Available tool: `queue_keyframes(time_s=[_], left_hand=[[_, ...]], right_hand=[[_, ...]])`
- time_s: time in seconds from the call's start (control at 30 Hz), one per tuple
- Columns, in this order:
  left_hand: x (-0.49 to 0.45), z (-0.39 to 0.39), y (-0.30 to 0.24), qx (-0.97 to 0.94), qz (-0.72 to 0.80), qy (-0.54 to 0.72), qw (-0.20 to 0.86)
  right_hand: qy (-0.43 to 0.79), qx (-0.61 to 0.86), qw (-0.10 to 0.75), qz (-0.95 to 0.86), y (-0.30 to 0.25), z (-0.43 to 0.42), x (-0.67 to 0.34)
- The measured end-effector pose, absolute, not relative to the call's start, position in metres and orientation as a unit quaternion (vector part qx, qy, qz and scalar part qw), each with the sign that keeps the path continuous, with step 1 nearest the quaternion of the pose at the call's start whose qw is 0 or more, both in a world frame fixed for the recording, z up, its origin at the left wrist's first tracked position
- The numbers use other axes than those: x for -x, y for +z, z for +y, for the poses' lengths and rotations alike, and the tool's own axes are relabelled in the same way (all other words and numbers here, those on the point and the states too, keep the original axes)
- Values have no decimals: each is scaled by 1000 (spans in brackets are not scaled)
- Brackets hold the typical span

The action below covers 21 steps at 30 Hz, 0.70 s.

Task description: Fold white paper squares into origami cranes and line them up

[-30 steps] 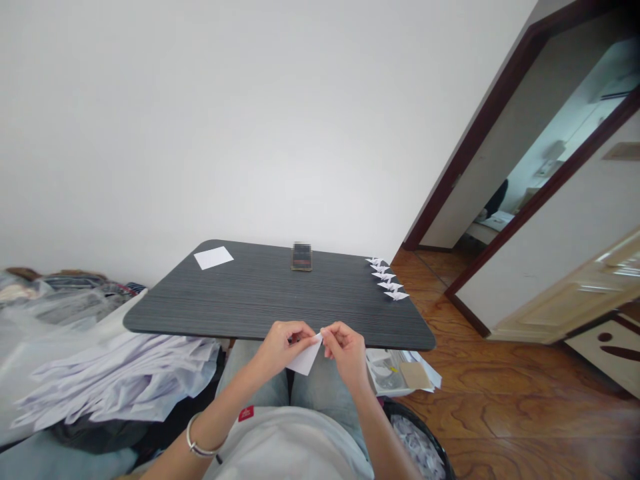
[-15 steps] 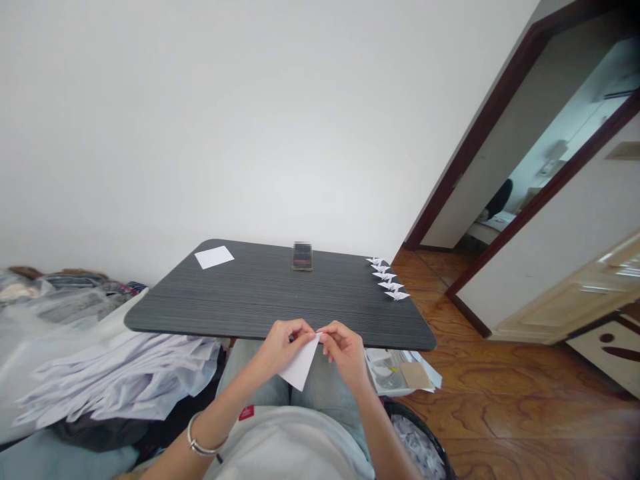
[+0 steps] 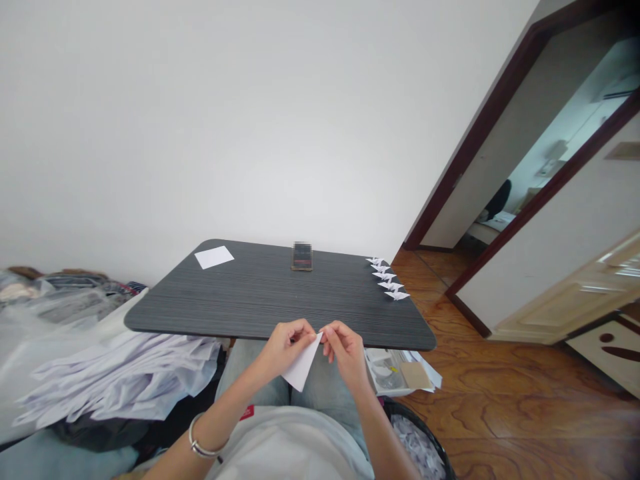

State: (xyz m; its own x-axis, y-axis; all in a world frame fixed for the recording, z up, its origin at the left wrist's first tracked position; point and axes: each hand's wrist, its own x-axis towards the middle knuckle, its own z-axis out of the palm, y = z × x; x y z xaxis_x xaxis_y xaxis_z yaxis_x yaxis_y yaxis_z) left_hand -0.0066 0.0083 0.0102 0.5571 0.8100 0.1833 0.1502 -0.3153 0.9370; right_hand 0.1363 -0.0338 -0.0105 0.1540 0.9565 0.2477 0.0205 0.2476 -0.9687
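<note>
Just in front of the near edge of the dark table (image 3: 250, 300), both my hands pinch a small folded white paper (image 3: 301, 369). My left hand (image 3: 283, 348) grips its left side with curled fingers. My right hand (image 3: 344, 351) pinches the top corner. The paper hangs down as a triangle over my lap. A metal bangle circles my left wrist.
A white paper square (image 3: 214, 257) lies at the table's far left, a phone (image 3: 301, 256) stands at the back middle, and several folded paper birds (image 3: 387, 277) line the right edge. Piled white sheets (image 3: 115, 380) lie left; a bin (image 3: 420, 447) and papers sit on the wooden floor at right.
The folded paper has swung from a small flap between my fingers to a longer triangle hanging down. My hands have stayed in nearly the same place.
</note>
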Motion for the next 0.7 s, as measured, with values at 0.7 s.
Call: queue_keyframes(time_s=[0.7], left_hand=[[9, 12, 7, -672, 290, 310, 606]], right_hand=[[442, 462, 566, -520, -7, -34, -141]])
